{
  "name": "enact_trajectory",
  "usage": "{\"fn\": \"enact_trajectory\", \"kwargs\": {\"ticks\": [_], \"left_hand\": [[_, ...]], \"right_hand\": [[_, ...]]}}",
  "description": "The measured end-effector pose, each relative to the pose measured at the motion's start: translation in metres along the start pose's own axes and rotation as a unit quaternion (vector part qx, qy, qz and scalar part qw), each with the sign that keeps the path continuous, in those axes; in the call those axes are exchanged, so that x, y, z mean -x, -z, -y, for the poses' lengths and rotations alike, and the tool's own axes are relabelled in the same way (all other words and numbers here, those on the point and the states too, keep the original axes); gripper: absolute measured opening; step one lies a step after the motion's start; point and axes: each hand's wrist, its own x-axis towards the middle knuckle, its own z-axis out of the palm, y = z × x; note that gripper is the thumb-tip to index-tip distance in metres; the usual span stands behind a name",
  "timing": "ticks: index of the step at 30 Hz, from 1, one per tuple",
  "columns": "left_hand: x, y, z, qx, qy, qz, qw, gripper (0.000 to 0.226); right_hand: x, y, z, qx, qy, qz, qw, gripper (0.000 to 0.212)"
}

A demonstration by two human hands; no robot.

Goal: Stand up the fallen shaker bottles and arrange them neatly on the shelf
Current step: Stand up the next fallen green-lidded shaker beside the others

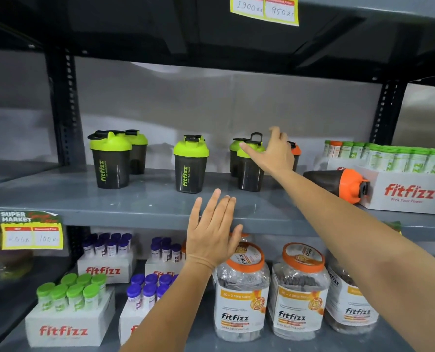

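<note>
Dark shaker bottles with green lids stand upright on the grey shelf (145, 199): a pair at the left (111, 161), a single one in the middle (191, 165), and a pair right of centre (249, 168). My right hand (275, 153) is spread open over the right pair, its thumb touching a green lid. An orange-lidded shaker (295, 152) stands partly hidden behind that hand. Another orange-lidded shaker (338, 182) lies on its side at the right, its lid against a white box. My left hand (214, 229) hovers open at the shelf's front edge, holding nothing.
A white Fitfizz box (409, 191) of green-capped tubes fills the shelf's right end. The shelf below holds boxes of tubes (69, 313) and clear orange-lidded jars (242, 293). A yellow price tag (31, 231) hangs on the shelf edge at the left.
</note>
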Motion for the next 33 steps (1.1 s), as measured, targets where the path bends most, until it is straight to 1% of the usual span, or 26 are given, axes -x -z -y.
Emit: {"fn": "enact_trajectory", "kwargs": {"ticks": [3,5,7,9,10,11,12,13,15,17,20,22,23,25,27,29,31,33], "left_hand": [[0.001,0.0,-0.001,-0.003,0.0,0.003,1.0,0.051],[0.001,0.0,0.0,-0.003,0.001,0.009,1.0,0.051],[0.001,0.001,0.0,-0.001,0.004,0.016,1.0,0.051],[0.001,0.001,0.0,0.0,0.003,0.024,1.0,0.051],[0.001,0.001,0.0,0.0,0.003,0.027,1.0,0.051],[0.001,0.001,0.0,0.0,0.004,0.029,1.0,0.051],[0.001,0.001,0.0,0.002,0.005,0.03,1.0,0.051],[0.001,0.001,0.0,0.004,0.006,0.031,0.999,0.051],[0.001,0.002,0.0,0.005,0.007,0.035,0.999,0.051],[0.001,0.002,0.0,0.005,0.009,0.038,0.999,0.051],[0.001,0.002,-0.001,0.006,0.009,0.041,0.999,0.052],[0.001,0.002,-0.001,0.005,0.01,0.042,0.999,0.051],[0.001,0.002,-0.001,0.005,0.01,0.043,0.999,0.051],[0.001,0.001,-0.001,0.004,0.01,0.044,0.999,0.051],[0.001,0.001,0.0,0.003,0.01,0.044,0.999,0.051],[0.001,0.001,0.0,0.006,0.011,0.046,0.999,0.051],[0.002,0.001,0.0,0.008,0.011,0.049,0.999,0.05],[0.001,0.0,0.0,0.008,0.012,0.05,0.999,0.051]], "right_hand": [[0.0,-0.005,0.006,0.085,0.038,0.056,0.994,0.09],[0.0,-0.008,0.005,0.099,0.043,0.078,0.991,0.079],[-0.005,-0.005,0.006,0.066,0.036,0.103,0.992,0.067],[-0.012,0.001,0.008,-0.01,0.002,0.145,0.989,0.056],[-0.015,0.004,0.009,-0.053,-0.022,0.158,0.986,0.055],[-0.017,0.006,0.01,-0.082,-0.04,0.156,0.984,0.058],[-0.017,0.008,0.011,-0.088,-0.046,0.143,0.985,0.062],[-0.016,0.01,0.012,-0.064,-0.04,0.124,0.989,0.067],[-0.014,0.01,0.014,0.027,-0.004,0.097,0.995,0.073],[-0.014,0.01,0.015,0.067,0.014,0.112,0.991,0.069],[-0.021,0.013,0.015,0.026,-0.009,0.17,0.985,0.053],[-0.025,0.017,0.016,0.019,-0.009,0.194,0.981,0.053],[-0.024,0.019,0.016,0.032,-0.001,0.186,0.982,0.056],[-0.019,0.019,0.015,0.085,0.032,0.143,0.986,0.067],[-0.013,0.017,0.017,0.138,0.062,0.115,0.982,0.075],[-0.012,0.014,0.019,0.132,0.06,0.124,0.982,0.071],[-0.017,0.015,0.022,0.1,0.052,0.166,0.98,0.063],[-0.021,0.016,0.023,0.053,0.039,0.199,0.978,0.06]]}}
